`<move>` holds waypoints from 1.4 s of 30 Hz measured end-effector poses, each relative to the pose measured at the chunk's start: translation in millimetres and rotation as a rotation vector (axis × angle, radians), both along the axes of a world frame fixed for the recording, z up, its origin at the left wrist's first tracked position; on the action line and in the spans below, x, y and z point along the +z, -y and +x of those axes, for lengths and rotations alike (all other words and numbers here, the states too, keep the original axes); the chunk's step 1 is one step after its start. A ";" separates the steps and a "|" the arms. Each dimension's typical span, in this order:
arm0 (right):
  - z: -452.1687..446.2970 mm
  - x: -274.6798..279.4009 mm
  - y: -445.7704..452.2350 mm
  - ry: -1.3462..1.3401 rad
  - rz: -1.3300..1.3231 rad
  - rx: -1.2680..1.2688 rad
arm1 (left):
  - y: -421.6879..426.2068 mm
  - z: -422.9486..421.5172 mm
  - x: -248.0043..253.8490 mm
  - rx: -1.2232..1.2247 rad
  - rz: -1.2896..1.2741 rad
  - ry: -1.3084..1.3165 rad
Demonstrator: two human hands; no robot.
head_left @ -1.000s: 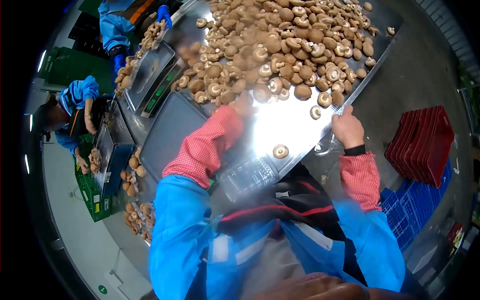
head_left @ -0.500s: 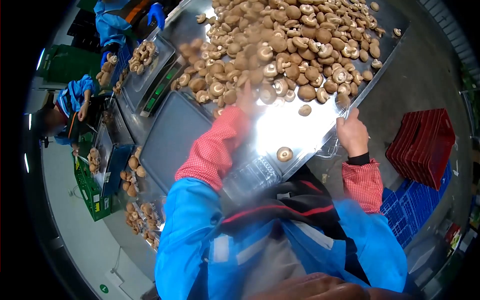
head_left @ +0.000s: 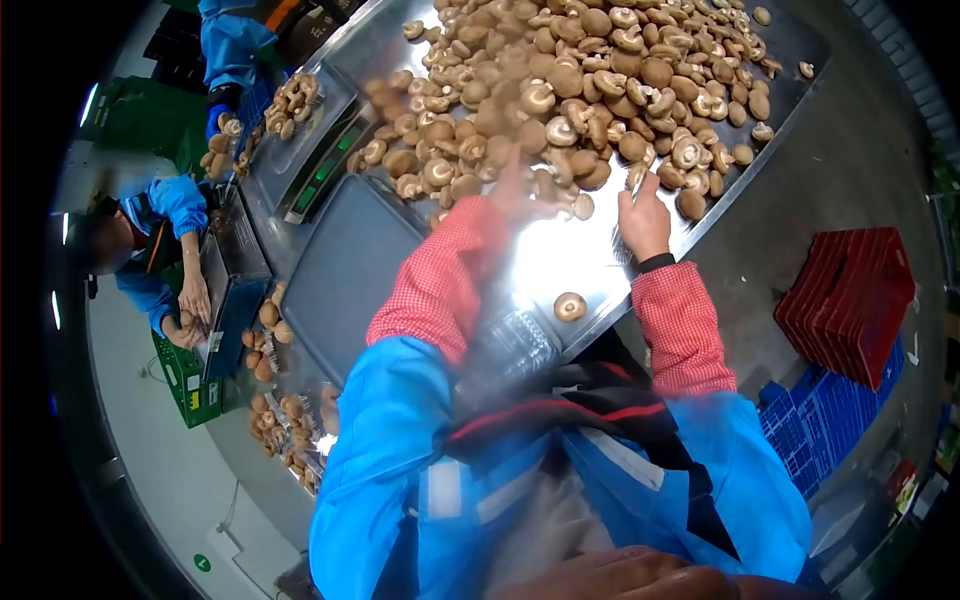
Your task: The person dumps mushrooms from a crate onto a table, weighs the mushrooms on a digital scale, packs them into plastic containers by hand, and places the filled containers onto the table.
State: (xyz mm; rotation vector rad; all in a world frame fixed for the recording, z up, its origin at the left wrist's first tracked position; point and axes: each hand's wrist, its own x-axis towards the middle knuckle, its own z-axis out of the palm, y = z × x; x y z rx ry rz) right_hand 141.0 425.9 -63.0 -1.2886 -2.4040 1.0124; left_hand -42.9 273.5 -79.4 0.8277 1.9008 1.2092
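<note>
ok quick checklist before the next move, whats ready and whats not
1. Mushroom pile within reach: ok, both hands are at it.
2. Left hand has a mushroom: cannot tell, blurred.
3. Right hand has a secure hold: cannot tell, a mushroom shows at its fingers.
4. Clear box filled: not ok, no mushrooms visible inside.
5. Grey tray free of mushrooms: ok.
6. No strays near the clear box: not ok, a lone mushroom lies beside it.

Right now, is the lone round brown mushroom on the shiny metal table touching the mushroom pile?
Apart; the head view shows bare metal between mushroom and pile.
</note>
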 end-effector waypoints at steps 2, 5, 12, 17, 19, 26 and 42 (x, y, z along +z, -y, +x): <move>-2.4 -9.7 -1.7 -0.098 0.034 0.025 | -3.7 11.6 -10.0 -0.005 -0.056 -0.139; -6.4 -27.3 -4.6 -0.258 0.054 0.043 | -22.2 25.9 -83.3 -0.225 0.229 0.150; 6.4 -39.8 -8.7 -0.701 -0.868 0.016 | -26.6 117.5 43.3 -0.162 -0.208 -0.591; 26.6 -60.8 10.6 -0.862 -1.060 -0.144 | 0.8 118.6 42.7 -0.141 0.048 -0.724; 35.7 -18.5 24.6 -0.910 -1.186 -0.132 | 22.1 109.4 52.7 -0.056 0.083 -0.690; 14.6 -20.0 45.3 -1.022 -1.014 0.085 | 76.2 91.8 47.6 0.308 0.006 0.398; 10.5 20.8 97.1 -0.336 -0.131 0.666 | 288.3 -41.5 124.2 0.401 -0.140 0.179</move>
